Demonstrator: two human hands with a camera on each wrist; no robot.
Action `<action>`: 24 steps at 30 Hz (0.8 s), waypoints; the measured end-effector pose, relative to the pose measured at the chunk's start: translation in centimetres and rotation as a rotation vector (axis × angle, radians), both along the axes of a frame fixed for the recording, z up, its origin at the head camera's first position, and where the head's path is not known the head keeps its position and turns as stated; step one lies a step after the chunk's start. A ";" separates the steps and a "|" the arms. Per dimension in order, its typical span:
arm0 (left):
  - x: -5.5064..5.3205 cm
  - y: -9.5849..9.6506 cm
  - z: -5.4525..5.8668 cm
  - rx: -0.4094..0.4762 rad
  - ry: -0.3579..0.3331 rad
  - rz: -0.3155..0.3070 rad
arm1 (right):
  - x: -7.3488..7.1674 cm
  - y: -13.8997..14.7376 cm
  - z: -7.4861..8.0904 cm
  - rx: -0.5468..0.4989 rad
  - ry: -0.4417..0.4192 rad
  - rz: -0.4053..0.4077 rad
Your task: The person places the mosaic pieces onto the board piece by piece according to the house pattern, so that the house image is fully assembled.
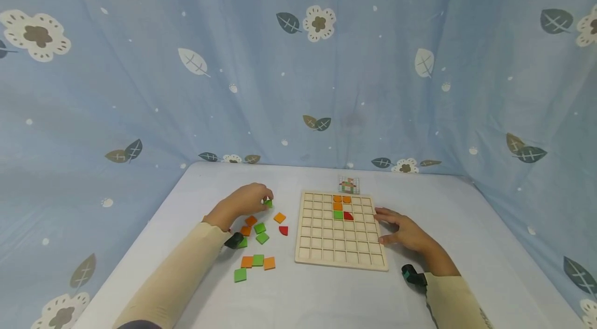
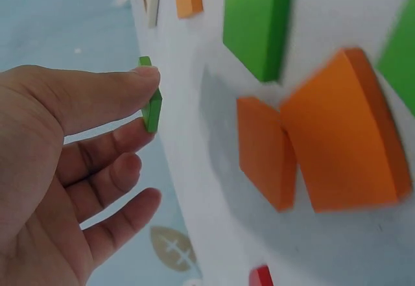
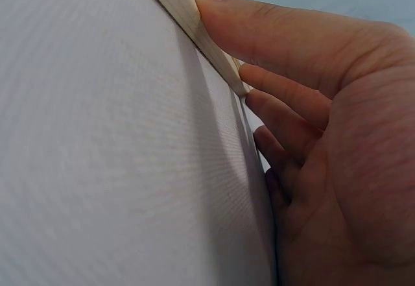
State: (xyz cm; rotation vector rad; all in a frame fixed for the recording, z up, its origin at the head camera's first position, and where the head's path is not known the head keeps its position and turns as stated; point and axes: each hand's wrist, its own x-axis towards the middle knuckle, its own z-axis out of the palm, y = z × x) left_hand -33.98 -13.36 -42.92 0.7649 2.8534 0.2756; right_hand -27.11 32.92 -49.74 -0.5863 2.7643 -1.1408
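Between thumb and forefinger, my left hand (image 1: 247,199) pinches a green tile (image 2: 153,107), held above the white table left of the board. The wooden grid board (image 1: 322,242) lies flat in the middle. My right hand (image 1: 406,231) rests along its right edge, thumb and fingertips at the rim, as the right wrist view also shows. In the upper cells sit two orange rounded pieces (image 1: 347,199), an orange square tile (image 1: 338,206), a green tile (image 1: 338,215) and a red quarter-circle piece (image 1: 348,216).
Several loose orange tiles (image 1: 269,263) and green tiles (image 1: 240,275) lie left of the board, some under the left forearm. A red quarter-circle piece (image 1: 283,230) lies nearer the board. Behind the board is a small pattern card (image 1: 349,185). A blue curtain (image 1: 298,80) hangs at the back.
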 end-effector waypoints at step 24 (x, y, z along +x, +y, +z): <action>-0.3 5.8 0.8 -0.011 0.052 -0.157 | 0.1 -0.1 0.1 -0.020 -0.024 -0.007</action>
